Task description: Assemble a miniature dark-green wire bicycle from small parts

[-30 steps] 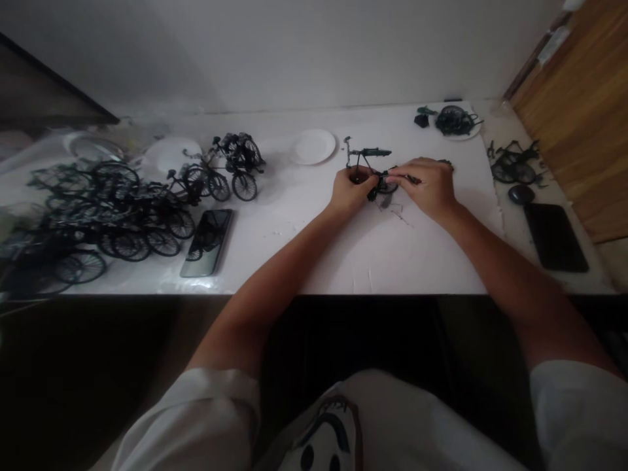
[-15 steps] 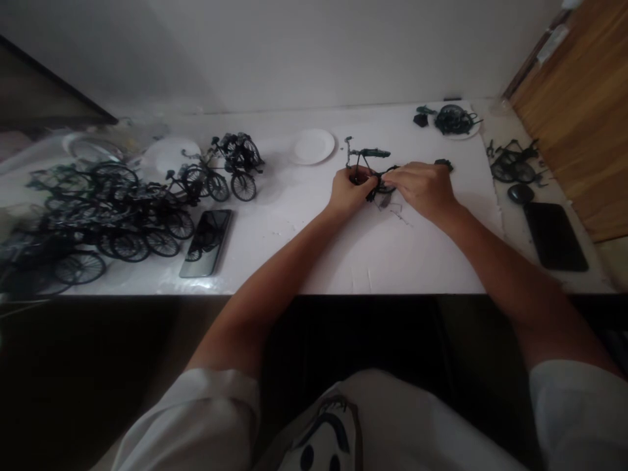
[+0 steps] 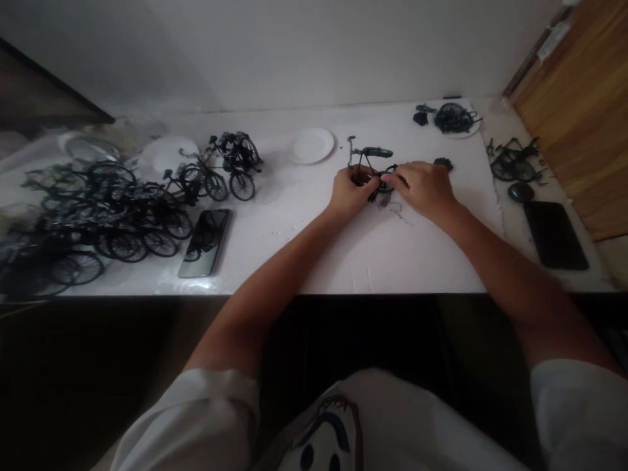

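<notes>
Between my two hands is a dark miniature bicycle (image 3: 377, 152), its handlebar at the upper left and its saddle in the middle. My left hand (image 3: 350, 188) is closed round the frame and front part, thumb pressed against it. From the other side, my right hand (image 3: 424, 188) pinches the model near its wheel, which the fingers partly hide. Thin wire-like pieces (image 3: 400, 214) lie on the white board just below the model. A small dark green part (image 3: 443, 163) rests just behind my right hand.
Many miniature bicycles (image 3: 118, 216) crowd the left side, with a phone (image 3: 205, 242) beside them. A white plate (image 3: 313, 145) stands at the back. On the right are a plate of bicycle parts (image 3: 456, 121), another model (image 3: 514, 162), a round black object (image 3: 521, 192) and a black phone-like slab (image 3: 555, 235).
My right hand's fingers have shifted slightly on the model, and the thumb now shows more plainly. The miniature bicycle has moved a little to the right. My left hand keeps its grip.
</notes>
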Available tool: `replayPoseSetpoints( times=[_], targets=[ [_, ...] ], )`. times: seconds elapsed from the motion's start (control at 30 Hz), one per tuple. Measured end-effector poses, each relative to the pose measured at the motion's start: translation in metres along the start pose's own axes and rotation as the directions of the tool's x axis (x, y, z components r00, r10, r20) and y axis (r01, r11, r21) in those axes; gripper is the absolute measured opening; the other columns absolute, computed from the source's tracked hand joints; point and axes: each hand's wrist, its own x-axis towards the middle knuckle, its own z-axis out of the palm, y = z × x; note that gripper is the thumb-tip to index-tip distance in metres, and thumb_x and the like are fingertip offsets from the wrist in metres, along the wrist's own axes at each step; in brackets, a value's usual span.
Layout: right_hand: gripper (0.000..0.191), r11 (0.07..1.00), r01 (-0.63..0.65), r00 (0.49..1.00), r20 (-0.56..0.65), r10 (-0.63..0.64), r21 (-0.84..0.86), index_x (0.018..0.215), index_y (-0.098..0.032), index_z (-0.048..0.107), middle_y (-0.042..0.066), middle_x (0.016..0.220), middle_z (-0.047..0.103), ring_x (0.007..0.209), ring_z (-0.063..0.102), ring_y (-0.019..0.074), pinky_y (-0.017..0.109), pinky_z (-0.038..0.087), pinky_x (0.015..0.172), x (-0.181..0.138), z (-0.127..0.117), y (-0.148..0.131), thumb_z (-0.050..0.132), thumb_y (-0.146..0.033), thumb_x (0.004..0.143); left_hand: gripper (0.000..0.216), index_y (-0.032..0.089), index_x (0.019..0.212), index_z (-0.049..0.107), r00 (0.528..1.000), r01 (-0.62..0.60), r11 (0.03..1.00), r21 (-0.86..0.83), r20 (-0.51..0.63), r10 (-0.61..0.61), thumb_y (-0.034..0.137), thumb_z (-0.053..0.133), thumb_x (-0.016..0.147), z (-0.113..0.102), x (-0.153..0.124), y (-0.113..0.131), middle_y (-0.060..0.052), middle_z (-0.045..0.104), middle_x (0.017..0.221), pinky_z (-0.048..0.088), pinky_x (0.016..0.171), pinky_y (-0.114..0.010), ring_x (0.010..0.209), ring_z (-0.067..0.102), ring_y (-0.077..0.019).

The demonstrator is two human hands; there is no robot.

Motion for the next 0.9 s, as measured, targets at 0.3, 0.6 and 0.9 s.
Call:
replayPoseSetpoints(
  times=[0.3,0.6,0.9],
  targets=[
    [0.038,0.998,0.011,1.0,-0.017,-0.01,0.07,0.127,-0.018,0.064,0.014,0.103,0.078,0.09,0.069,0.0274,0.037,0.046,0.073,-0.0023,0.0026,-0.0018,0.046,-0.047,0.11,0.01,0.019,0.086,0.073,1.0,-0.011,1.0,0.011,-0.026,0.011,0.017,0.081,0.08,-0.0015,-0.0002,0.0038,-0.003,0.071,0.077,0.048,0.065,-0.029,0.069,0.062,-0.0133],
    [0.046,0.999,-0.026,0.999,0.024,0.027,-0.035,0.113,-0.017,0.07,0.015,0.094,0.076,0.084,0.068,0.0277,0.036,0.043,0.071,0.0008,0.0038,0.002,0.04,-0.052,0.113,0.012,0.018,0.087,0.074,1.0,-0.008,1.0,0.02,-0.009,0.009,0.018,0.082,0.078,-0.0003,-0.0003,0.0018,-0.003,0.07,0.074,0.044,0.061,-0.027,0.065,0.059,-0.0121],
    [0.045,0.996,-0.031,0.999,0.011,0.03,0.085,0.129,-0.016,0.065,0.012,0.093,0.078,0.081,0.07,0.0275,0.039,0.048,0.073,-0.003,0.0034,0.0024,0.046,-0.053,0.11,0.011,0.019,0.086,0.073,0.999,-0.027,0.998,0.052,-0.024,0.028,0.018,0.082,0.078,-0.0011,-0.003,0.0087,-0.002,0.071,0.073,0.045,0.062,-0.027,0.065,0.059,-0.013]
  ],
)
